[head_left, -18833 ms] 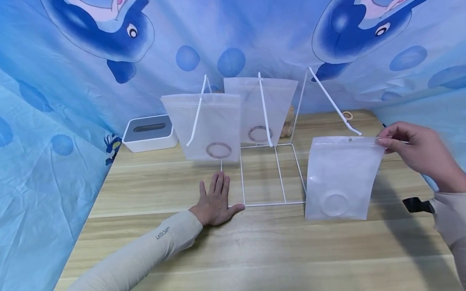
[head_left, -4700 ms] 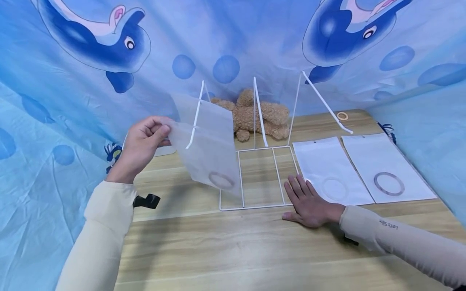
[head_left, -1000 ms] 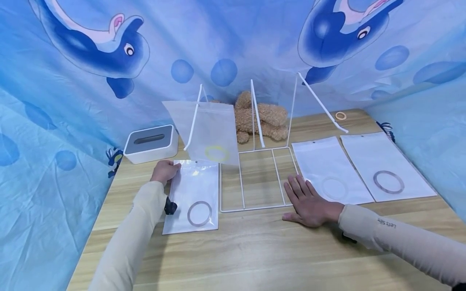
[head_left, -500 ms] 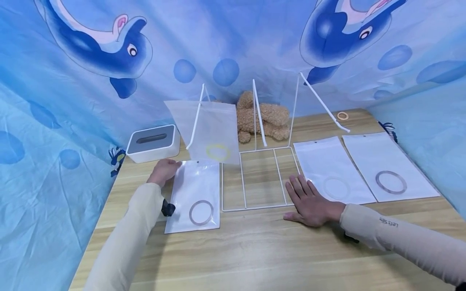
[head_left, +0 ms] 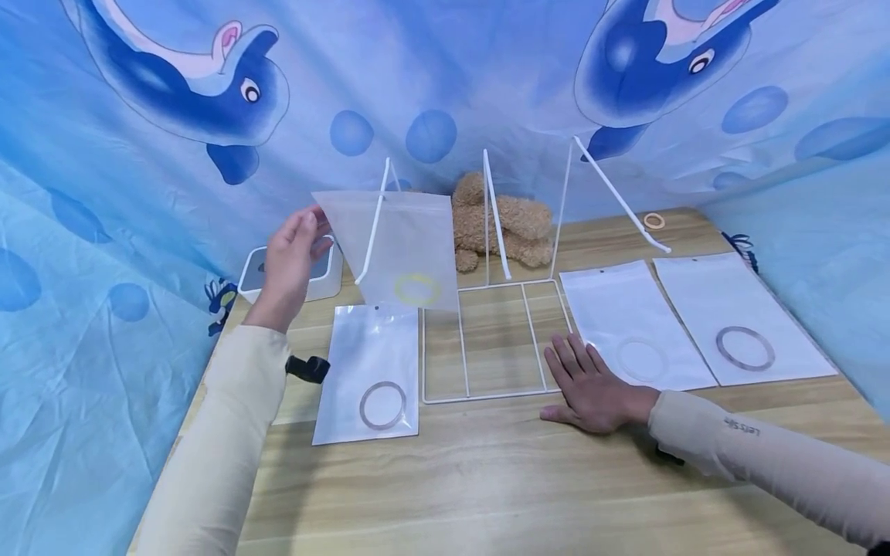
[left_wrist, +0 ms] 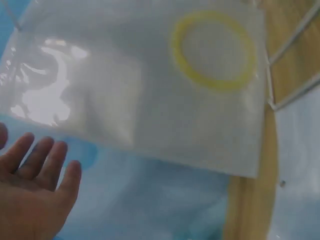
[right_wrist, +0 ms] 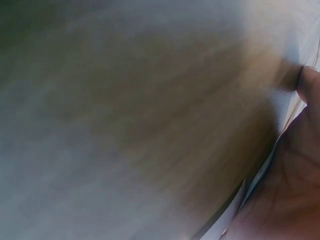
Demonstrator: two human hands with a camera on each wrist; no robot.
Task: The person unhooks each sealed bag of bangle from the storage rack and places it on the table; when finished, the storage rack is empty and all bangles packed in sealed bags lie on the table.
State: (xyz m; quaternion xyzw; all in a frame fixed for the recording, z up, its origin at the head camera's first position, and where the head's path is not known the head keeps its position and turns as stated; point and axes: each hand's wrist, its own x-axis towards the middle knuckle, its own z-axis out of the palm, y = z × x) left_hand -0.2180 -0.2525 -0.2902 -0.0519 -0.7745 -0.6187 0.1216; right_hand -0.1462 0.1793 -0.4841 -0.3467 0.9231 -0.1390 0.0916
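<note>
A frosted zip bag [head_left: 410, 239] with a yellow ring [head_left: 417, 289] hangs from the left prong of a white wire rack [head_left: 466, 347]. Beside its upper left edge is my left hand [head_left: 288, 259], raised, fingers loosely extended. The left wrist view shows a gap between those fingers [left_wrist: 50, 160] and the bag. My right hand [head_left: 591, 390] rests flat at the rack's front right corner, its fingers spread. Left of the rack a bag with a greyish-purple ring [head_left: 368, 371] lies flat. To the right lie a bag with a whitish ring [head_left: 626, 316] and another with a purplish ring [head_left: 737, 301].
A white tissue box with a grey top [head_left: 323, 282] stands back left, partly behind my left hand. Behind the rack lies a brown plush toy [head_left: 511, 224]. The rack's middle prong [head_left: 495, 208] and right prong [head_left: 619, 193] carry no bag. A small wooden ring [head_left: 653, 222] lies back right.
Bags once hanging or held now lie flat beside the rack. In the last second my left hand has left the flat left bag's corner and risen to the hanging bag; my right stays put.
</note>
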